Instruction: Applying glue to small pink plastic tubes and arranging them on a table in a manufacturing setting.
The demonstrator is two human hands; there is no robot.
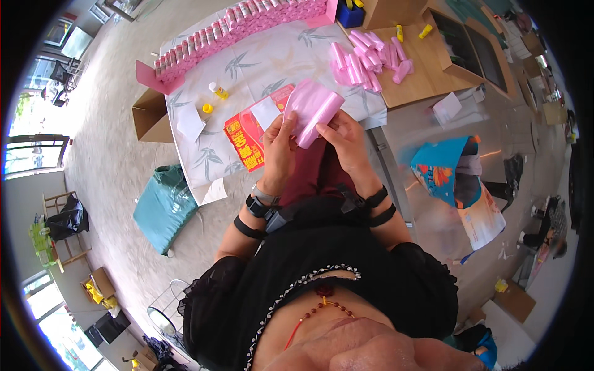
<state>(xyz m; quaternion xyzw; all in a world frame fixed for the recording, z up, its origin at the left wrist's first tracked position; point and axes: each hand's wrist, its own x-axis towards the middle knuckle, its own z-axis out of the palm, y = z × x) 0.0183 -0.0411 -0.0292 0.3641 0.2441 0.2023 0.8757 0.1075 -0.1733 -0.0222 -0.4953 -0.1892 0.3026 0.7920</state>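
Observation:
Over the table's near edge, a roll of thin pink plastic film [323, 119] is held between both hands, with a loose flap spread to its left. My left hand [279, 147] pinches the flap between thumb and fingers. Closed around the right side of the roll is my right hand [346, 139], its thumb on top. Just left of the hands lies a red and yellow printed sheet [243, 147], with a small white paper [266, 115] on it. Farther left are a small yellow and white glue bottle [218, 91], a yellow cap [207, 108] and white paper slips [190, 122].
A pink box [323, 18] packed with labelled pink rolls spans the table's far side. Loose pink rolls [369, 59] are heaped at right, near a cardboard box [455, 46]. A blue bag [436, 164] stands to the right; a green cushion-like bundle [166, 204] lies on the floor at left.

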